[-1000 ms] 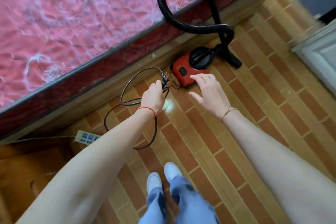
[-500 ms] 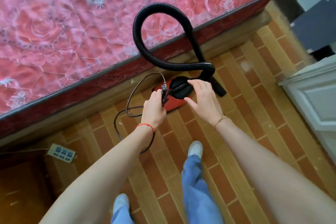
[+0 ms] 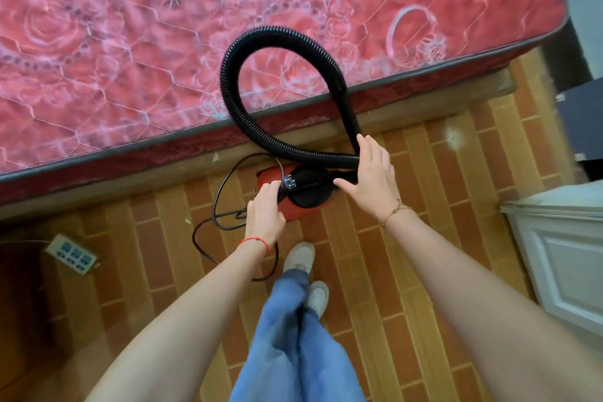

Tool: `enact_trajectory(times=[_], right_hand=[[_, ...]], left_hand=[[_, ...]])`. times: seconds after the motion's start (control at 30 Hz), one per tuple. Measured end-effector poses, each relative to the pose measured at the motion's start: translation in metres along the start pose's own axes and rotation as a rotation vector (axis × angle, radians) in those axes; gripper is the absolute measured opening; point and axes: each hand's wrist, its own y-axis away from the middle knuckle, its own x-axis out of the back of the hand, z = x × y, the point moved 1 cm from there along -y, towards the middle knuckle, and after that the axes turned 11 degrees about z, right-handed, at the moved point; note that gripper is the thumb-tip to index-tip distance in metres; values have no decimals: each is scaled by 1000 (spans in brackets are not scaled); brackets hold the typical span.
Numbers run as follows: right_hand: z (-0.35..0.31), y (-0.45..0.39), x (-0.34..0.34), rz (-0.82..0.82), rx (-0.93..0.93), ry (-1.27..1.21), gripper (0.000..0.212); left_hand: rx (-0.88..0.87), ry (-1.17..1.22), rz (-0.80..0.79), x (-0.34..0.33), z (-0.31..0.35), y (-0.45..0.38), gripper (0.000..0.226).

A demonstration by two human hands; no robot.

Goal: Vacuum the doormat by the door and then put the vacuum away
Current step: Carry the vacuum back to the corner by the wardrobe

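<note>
A red quilted mattress (image 3: 228, 42) fills the far side, above a brick-pattern floor (image 3: 408, 238); a white door (image 3: 561, 264) stands right. No doormat shows. The small red vacuum (image 3: 303, 210) sits on the floor against the bed, its black hose (image 3: 228, 88) looping up over the mattress. The right hand (image 3: 372, 179), fingers spread wide, reaches at the hose, holding nothing. The left hand (image 3: 266, 209) pinches the unplugged plug (image 3: 288, 184); a power strip (image 3: 71, 254) lies near left. This looks like packing away, not finished.

red mattress (image 3: 163, 42) (quilted), brick-patterned floor (image 3: 408, 254), white cabinet (image 3: 567, 258)
</note>
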Motion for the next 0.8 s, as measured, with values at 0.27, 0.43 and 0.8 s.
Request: enact_trajectory(times=[0.27,0.43,0.8], right_hand=[[21,-37,-21,-124,-4,43,120],[36,-55,-34,-151,-27,41,131],[65,-90,-85,-149,126,59,141]], left_hand=[[6,-45,-60,-36,6,-26,46],[48,-15,-70,-64,21,-37,50],[60,-10,-8,-129,24,-63,47]])
